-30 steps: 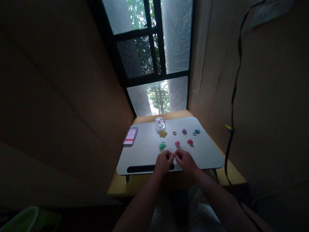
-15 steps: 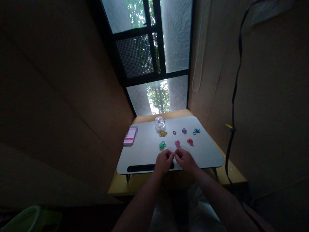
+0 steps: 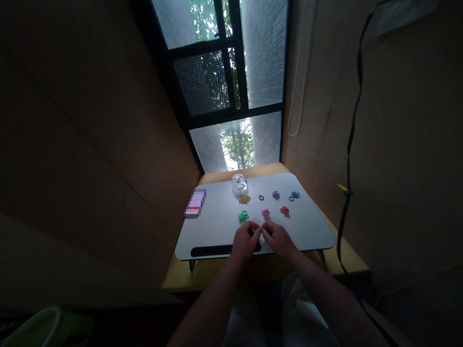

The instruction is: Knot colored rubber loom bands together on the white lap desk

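Note:
My left hand (image 3: 246, 239) and my right hand (image 3: 278, 238) meet fingertip to fingertip over the front of a white lap table (image 3: 213, 226). Both are closed in a pinch; whatever lies between the fingertips is too small to make out. Just beyond them sit a green pile of small bands (image 3: 243, 217), a pink pile (image 3: 265, 213) and a red pile (image 3: 284, 211). Farther back are a yellow pile (image 3: 244, 199), a dark ring (image 3: 261, 197), a purple pile (image 3: 276, 195) and a blue pile (image 3: 295, 195).
A clear jar (image 3: 239, 185) stands at the back of the white table. On the left lies a blurred pinkish phone-like object (image 3: 196, 202). A black slot (image 3: 211, 251) runs along the front edge. A dark cable (image 3: 350, 144) hangs at the right.
The fingers of my left hand have shifted slightly, and the fingertips of both hands are closer together. The piles and the jar have not moved.

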A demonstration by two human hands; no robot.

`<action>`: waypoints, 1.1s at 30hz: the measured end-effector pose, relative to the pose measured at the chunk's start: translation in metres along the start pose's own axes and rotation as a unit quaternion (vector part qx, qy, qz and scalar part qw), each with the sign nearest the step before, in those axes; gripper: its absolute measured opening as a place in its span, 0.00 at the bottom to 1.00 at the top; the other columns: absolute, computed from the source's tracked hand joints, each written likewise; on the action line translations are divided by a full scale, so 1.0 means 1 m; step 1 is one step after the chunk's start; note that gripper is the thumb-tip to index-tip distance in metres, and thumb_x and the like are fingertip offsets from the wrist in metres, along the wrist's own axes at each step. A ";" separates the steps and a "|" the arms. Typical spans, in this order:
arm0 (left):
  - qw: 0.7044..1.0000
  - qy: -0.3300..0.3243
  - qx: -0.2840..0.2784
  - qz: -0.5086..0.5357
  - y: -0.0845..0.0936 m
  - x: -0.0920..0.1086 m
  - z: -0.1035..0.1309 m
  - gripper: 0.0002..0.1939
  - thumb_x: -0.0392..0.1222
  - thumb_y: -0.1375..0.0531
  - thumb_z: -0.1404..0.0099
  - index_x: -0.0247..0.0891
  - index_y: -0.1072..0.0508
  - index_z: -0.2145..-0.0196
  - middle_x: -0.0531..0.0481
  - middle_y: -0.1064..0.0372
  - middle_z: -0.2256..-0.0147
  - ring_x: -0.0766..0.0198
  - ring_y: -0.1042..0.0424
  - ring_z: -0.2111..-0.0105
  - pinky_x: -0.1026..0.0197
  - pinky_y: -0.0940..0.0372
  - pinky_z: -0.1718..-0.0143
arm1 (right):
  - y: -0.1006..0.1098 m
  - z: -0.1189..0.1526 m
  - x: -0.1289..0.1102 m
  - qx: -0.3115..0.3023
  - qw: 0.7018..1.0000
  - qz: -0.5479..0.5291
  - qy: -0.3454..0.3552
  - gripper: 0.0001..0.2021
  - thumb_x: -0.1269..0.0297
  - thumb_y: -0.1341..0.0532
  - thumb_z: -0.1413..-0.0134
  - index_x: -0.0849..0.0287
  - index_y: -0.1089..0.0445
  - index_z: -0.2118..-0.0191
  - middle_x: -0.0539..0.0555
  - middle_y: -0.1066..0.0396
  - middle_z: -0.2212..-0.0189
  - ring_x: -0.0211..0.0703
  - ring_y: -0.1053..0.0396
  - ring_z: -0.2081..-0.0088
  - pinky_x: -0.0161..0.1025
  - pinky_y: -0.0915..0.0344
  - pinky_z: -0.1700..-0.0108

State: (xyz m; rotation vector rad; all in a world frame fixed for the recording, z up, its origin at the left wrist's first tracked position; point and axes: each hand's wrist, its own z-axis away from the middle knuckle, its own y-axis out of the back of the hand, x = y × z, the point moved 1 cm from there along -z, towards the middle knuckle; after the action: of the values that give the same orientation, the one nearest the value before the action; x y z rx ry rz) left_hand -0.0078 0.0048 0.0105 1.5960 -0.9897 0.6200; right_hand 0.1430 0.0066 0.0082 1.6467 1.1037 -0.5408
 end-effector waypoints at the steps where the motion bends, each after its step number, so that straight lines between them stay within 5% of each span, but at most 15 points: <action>1: 1.000 -0.002 -0.001 0.000 0.000 0.000 0.000 0.11 0.48 0.44 0.37 0.38 0.30 0.68 0.54 0.32 0.73 0.68 0.35 0.73 0.65 0.43 0.70 | 0.000 0.000 0.000 -0.002 1.000 0.002 0.002 0.08 0.65 0.45 0.45 0.58 0.35 0.74 0.48 0.35 0.78 0.37 0.38 0.74 0.34 0.45 0.70; 33: 1.000 0.014 -0.003 0.000 0.001 0.003 0.002 0.10 0.48 0.45 0.36 0.39 0.34 0.69 0.54 0.33 0.74 0.67 0.34 0.73 0.64 0.44 0.70 | 0.000 0.001 -0.001 -0.006 1.000 0.005 0.003 0.07 0.64 0.44 0.45 0.58 0.35 0.73 0.48 0.34 0.78 0.37 0.38 0.76 0.33 0.44 0.71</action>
State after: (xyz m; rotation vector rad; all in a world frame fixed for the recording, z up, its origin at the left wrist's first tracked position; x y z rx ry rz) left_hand -0.0072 0.0019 0.0134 1.5788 -0.9692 0.6368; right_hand 0.1430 0.0051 0.0087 1.6438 1.0992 -0.5223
